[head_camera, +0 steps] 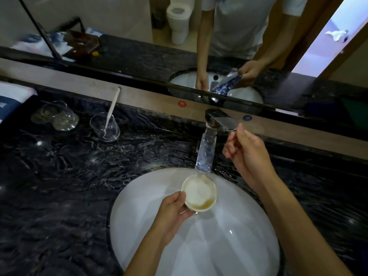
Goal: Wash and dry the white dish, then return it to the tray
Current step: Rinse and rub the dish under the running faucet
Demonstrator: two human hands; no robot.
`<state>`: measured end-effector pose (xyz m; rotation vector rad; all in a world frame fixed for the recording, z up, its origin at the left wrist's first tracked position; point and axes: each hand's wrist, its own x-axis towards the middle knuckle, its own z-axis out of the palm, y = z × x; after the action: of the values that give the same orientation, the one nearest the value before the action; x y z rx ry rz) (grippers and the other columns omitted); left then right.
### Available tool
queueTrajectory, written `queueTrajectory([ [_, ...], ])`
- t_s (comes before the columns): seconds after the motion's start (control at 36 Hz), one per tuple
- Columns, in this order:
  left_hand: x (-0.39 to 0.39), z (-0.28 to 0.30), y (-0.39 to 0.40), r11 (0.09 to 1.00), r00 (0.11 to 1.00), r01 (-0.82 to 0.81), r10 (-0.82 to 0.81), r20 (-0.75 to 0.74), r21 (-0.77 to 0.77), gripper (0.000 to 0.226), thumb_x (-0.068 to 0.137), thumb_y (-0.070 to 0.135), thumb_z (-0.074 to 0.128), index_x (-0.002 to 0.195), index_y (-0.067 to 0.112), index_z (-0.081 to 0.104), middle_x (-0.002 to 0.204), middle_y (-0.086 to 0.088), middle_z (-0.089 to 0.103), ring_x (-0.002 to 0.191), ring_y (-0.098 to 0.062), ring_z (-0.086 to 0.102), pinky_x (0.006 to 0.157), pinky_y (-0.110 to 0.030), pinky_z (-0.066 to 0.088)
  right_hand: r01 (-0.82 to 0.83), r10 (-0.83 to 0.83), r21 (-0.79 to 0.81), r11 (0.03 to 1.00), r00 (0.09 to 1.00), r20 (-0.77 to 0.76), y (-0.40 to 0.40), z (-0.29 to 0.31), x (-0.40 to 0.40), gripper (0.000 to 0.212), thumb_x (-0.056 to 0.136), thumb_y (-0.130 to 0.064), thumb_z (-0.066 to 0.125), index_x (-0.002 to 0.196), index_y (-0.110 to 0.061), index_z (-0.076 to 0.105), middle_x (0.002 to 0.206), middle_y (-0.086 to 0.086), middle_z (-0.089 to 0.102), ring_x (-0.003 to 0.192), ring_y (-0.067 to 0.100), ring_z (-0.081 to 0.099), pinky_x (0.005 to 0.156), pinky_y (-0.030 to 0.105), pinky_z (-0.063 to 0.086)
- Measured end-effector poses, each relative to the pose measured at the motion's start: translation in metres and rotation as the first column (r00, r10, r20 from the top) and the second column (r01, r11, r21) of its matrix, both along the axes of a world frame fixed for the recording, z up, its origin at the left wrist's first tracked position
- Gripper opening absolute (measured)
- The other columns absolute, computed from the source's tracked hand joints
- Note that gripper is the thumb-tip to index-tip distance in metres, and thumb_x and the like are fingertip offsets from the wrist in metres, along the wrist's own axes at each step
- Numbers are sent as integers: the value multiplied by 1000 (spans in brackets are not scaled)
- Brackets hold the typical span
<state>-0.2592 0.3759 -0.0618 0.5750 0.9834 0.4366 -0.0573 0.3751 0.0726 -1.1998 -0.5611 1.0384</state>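
Note:
A small white dish (199,193), cup-shaped with brown residue along its near inner wall, is held over the white sink (229,246) under the spout of the chrome tap (207,150). Water runs from the spout into the dish. My left hand (172,211) grips the dish by its left side. My right hand (246,154) is raised at the tap, fingers curled, with thumb and forefinger pinching the end of the tap lever (229,124). No tray is in sight.
Dark marble counter (79,176) surrounds the sink. At the back left stand a glass holding a white spoon (105,126) and two upturned glasses (57,116). A folded white and blue towel (12,100) lies at the far left. A mirror runs behind the tap.

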Motion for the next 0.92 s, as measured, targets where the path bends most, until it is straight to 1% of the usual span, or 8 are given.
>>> queueTrajectory([
  [0.14, 1, -2, 3, 1000, 999, -12, 12, -41, -3, 32, 104, 15, 47, 116, -7, 64, 121, -28, 68, 113, -44, 65, 99, -58, 52, -23, 73, -217, 976, 972, 225, -22, -29, 6, 33, 104, -28, 48, 85, -7, 65, 67, 11, 60, 65, 22, 58, 65, 30, 52],
  [0.22, 2, -1, 5, 1000, 998, -9, 9, -55, 2, 31, 104, 16, 47, 116, -6, 65, 121, -28, 67, 114, -46, 64, 98, -58, 52, -5, 176, -399, 917, 903, 392, -39, -67, 3, 21, 103, -20, 51, 99, -13, 70, 90, 11, 72, 83, 22, 65, 79, 36, 54],
  [0.31, 5, -1, 8, 1000, 998, -6, 6, -58, 9, 31, 104, 16, 46, 117, -5, 65, 121, -29, 68, 114, -47, 63, 100, -63, 49, -108, 288, -514, 851, 914, 286, -53, -99, -4, 27, 103, -23, 51, 126, -17, 64, 122, 8, 69, 104, 20, 67, 93, 36, 55],
  [0.36, 8, -1, 9, 1000, 998, 4, -3, -58, 19, 31, 104, 16, 45, 116, -5, 65, 116, -28, 70, 109, -46, 65, 100, -68, 46, -211, 334, -479, 852, 924, 187, -57, -112, -7, 33, 103, -25, 50, 134, -21, 61, 130, 0, 68, 115, 15, 67, 99, 37, 55],
  [0.5, 11, -2, 12, 998, 998, 54, -53, -38, 23, 34, 105, 19, 43, 121, -3, 63, 121, -31, 66, 106, -43, 65, 100, -69, 42, -162, 219, -389, 907, 970, 105, -60, -115, -9, 31, 100, -14, 55, 129, -19, 65, 120, -3, 74, 114, 17, 68, 90, 29, 59],
  [0.64, 13, -5, 12, 999, 998, 41, -42, -37, -19, 34, 106, 17, 42, 127, -4, 59, 123, -26, 68, 113, -42, 66, 98, -63, 50, -105, 195, -450, 887, 968, 160, -59, -108, -6, 26, 94, -15, 66, 120, -19, 71, 113, 13, 73, 106, 36, 68, 89, 50, 57],
  [0.78, 13, -4, 17, 998, 999, 3, -6, -53, -58, 32, 102, 21, 51, 120, -1, 66, 114, -22, 72, 106, -38, 68, 94, -58, 55, -85, 139, -509, 856, 988, 70, -53, -111, -11, 26, 93, -14, 68, 119, -9, 69, 109, 25, 72, 100, 39, 72, 84, 51, 61],
  [0.92, 8, 0, 27, 997, 993, 0, 9, -119, 71, 26, 99, 23, 57, 106, 4, 73, 99, -17, 76, 88, -29, 72, 65, -35, 60, -151, 74, -469, 870, 981, -178, -57, -121, -23, 24, 97, -8, 61, 119, -4, 66, 111, 20, 74, 105, 35, 71, 78, 38, 63],
])
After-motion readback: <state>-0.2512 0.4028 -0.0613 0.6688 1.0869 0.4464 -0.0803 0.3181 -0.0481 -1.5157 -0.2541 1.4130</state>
